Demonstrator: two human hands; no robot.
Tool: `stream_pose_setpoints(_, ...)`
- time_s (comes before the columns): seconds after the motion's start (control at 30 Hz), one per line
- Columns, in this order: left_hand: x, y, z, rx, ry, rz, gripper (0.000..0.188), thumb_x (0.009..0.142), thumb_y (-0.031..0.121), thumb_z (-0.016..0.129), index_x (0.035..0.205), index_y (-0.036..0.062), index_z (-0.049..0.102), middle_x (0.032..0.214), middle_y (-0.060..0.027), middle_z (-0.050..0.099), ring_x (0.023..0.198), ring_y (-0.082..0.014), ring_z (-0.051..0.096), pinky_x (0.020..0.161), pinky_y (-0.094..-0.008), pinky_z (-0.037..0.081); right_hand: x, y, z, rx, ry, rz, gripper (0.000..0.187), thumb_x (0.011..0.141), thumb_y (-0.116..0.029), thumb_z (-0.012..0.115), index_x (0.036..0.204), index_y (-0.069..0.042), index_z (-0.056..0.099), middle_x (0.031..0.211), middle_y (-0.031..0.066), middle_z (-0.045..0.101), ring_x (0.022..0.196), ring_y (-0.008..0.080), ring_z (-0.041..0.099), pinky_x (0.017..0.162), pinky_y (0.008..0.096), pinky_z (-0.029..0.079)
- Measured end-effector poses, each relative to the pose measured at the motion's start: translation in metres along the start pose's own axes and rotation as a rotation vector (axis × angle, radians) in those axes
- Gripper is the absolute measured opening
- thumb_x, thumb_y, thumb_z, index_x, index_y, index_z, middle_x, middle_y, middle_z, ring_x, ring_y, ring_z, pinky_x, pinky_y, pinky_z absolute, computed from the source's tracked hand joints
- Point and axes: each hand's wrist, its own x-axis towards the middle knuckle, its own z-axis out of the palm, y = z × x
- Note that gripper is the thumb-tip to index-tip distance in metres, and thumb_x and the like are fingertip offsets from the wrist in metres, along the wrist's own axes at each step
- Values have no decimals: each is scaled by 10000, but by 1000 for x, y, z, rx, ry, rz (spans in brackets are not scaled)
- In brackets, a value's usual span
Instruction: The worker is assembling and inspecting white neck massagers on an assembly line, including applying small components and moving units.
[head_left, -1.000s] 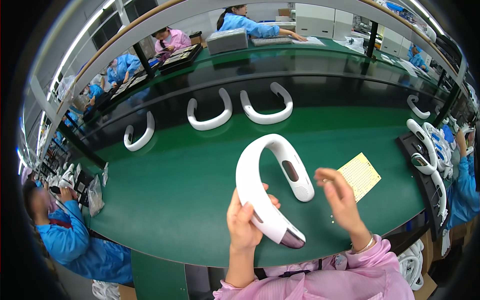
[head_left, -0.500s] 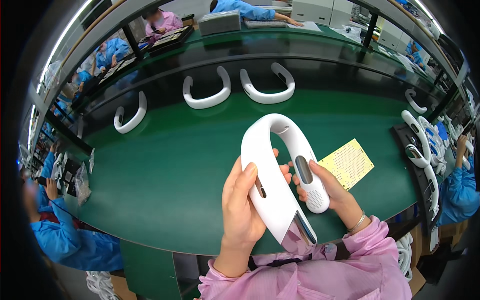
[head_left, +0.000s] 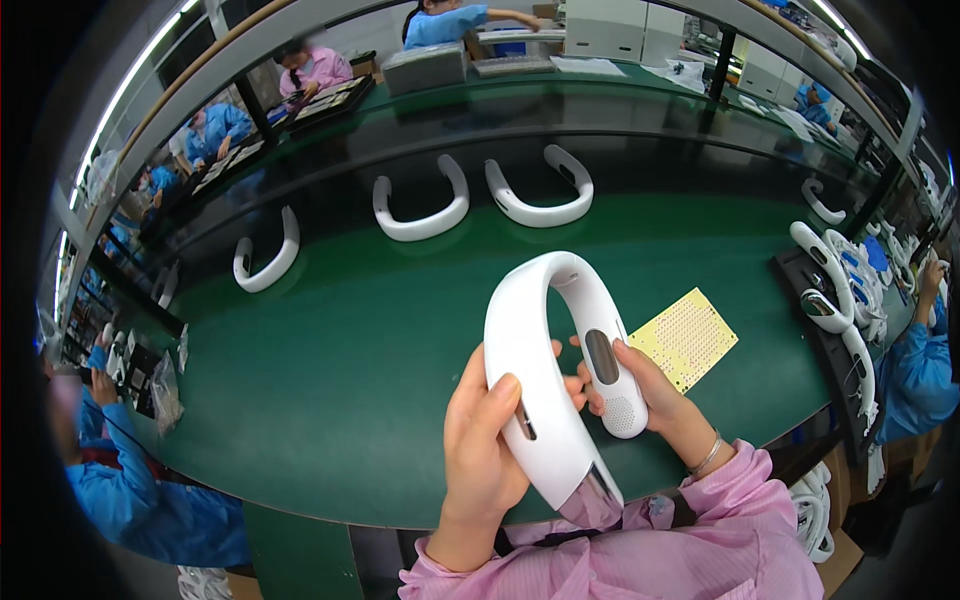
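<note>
Between my two hands is a white U-shaped neckband device (head_left: 525, 330), its curve pointing away from me. My left hand (head_left: 480, 440) wraps the left arm of the device, thumb beside a small dark slot. That arm's near end has a shiny, mirror-like face. My right hand (head_left: 650, 390) holds the other arm, fingers next to its dark oval window and the dotted grille at the tip. Just beyond my right hand a pale yellow perforated card (head_left: 685, 340) lies flat on the green table (head_left: 330, 380).
Several similar white neckbands (head_left: 425, 225) stand along the table's far side. At the right, a black tray (head_left: 825, 350) carries white neckband parts. A clear plastic bag (head_left: 165, 395) lies at the left edge. Co-workers in blue (head_left: 150, 500) sit on both sides; others work beyond the black shelf.
The view has tilted slightly, so the table and neckbands sit lower in the picture. The held neckband has turned a little; both hands keep their hold.
</note>
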Motion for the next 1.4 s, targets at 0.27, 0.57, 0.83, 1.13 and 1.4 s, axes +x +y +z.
stream_pose_setpoints(0.27,2,-13,-68,-191,-144,28,521,924,232,427,1318,-70,267,1182,-232,483,869,-284,616,729,-378,544,-28,-8,13,-327,196,-146,472,947,-347,403,1285,-26,333,931,64,534,661,121,542,580,257,471)
stream_pose_setpoints(0.57,23,-48,-93,193,259,-84,438,952,416,371,1140,24,424,802,-100,563,675,-159,592,604,-286,532,-75,-56,75,-617,-39,-44,599,961,-233,371,1432,-22,66,1126,88,365,804,87,447,651,198,412)
stream_pose_setpoints(0.83,21,-58,-83,89,297,-189,480,950,460,336,1046,10,473,727,-103,550,624,-178,578,540,-272,503,-65,-46,73,-850,-57,-371,528,926,-138,453,1397,-16,249,1156,148,378,856,146,480,698,250,413)
stream_pose_setpoints(1.13,-6,-20,-45,118,149,-252,660,944,504,274,1357,-11,273,1023,-189,525,751,-218,594,560,-280,513,-42,-59,42,-1404,-13,-1120,447,678,-28,725,1081,-75,539,1214,182,490,1185,371,444,1032,528,257)
stream_pose_setpoints(1.4,-14,-24,-70,885,-119,309,847,606,189,829,1283,48,340,1271,-227,429,753,-227,627,566,-288,537,-48,-42,38,-1020,247,-1078,331,643,93,571,935,-17,458,824,76,535,794,188,546,846,341,433)
